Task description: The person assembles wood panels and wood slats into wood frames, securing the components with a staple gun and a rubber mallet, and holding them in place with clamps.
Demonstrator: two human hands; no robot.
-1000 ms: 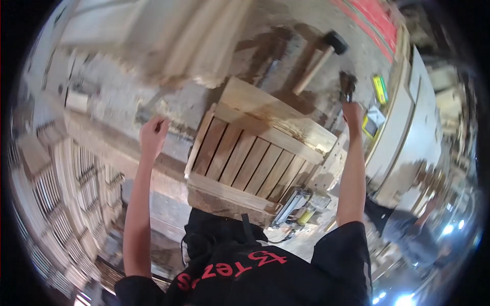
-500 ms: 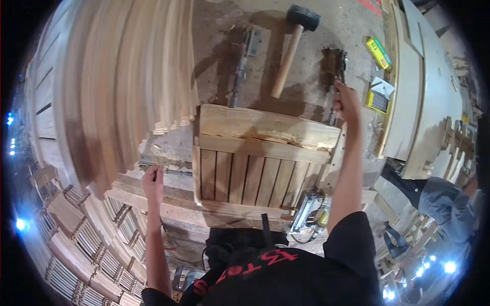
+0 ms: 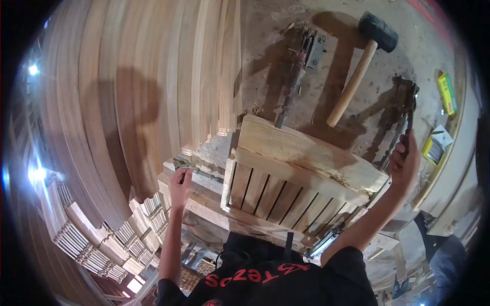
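My right hand [image 3: 405, 155] is closed around the handle of a dark, slim hand tool [image 3: 413, 102]. Its metal head points away from me over the worktop, and its exact kind is not clear. To the left, my left hand [image 3: 180, 184] has its fingers pinched together; anything between them is too small to make out. Between my hands lies a slatted wooden panel [image 3: 273, 198], with a thick rough-edged board [image 3: 306, 150] along its far side. Beyond the board rests a black-headed mallet [image 3: 352, 84] with a wooden handle.
A long metal clamp [image 3: 293, 84] lies left of the mallet. Stacked wooden strips [image 3: 153, 66] fill the left side. Yellow-green boxes [image 3: 447, 94] sit at right near light boards [image 3: 454, 178]. A nail gun [image 3: 325, 244] is partly hidden by my right arm. Another person's clothing [image 3: 449, 262] shows lower right.
The view has swung left, so everything sits further right in it. My right hand still holds the dark tool, and my left hand stays pinched near the strips' ends.
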